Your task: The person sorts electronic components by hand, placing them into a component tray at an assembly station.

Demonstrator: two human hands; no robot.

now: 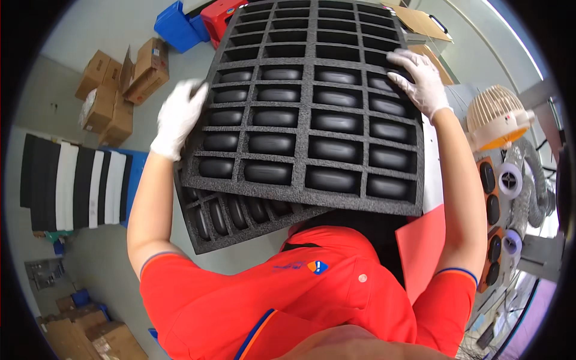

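A large black foam tray [306, 114], divided into a grid of compartments, lies in front of me. Smooth black rounded objects [271, 143] sit in its nearer rows, one to a compartment; the farther rows look bare. My left hand [180, 115], in a white glove, is closed on the tray's left edge, fingertips partly hidden. My right hand [422, 80], also gloved, grips the right edge, its fingers reaching over the top. Beneath lies a second foam tray [207, 245], turned at an angle, with similar black objects standing in its slots.
At the right stand a beige fan [495, 111] and orange panels with black oval pieces [492, 210]. A red sheet [423, 249] hangs by my right forearm. Cardboard boxes [150, 69], blue bins [177, 27] and a row of black and white foam sheets [75, 183] stand at the left.
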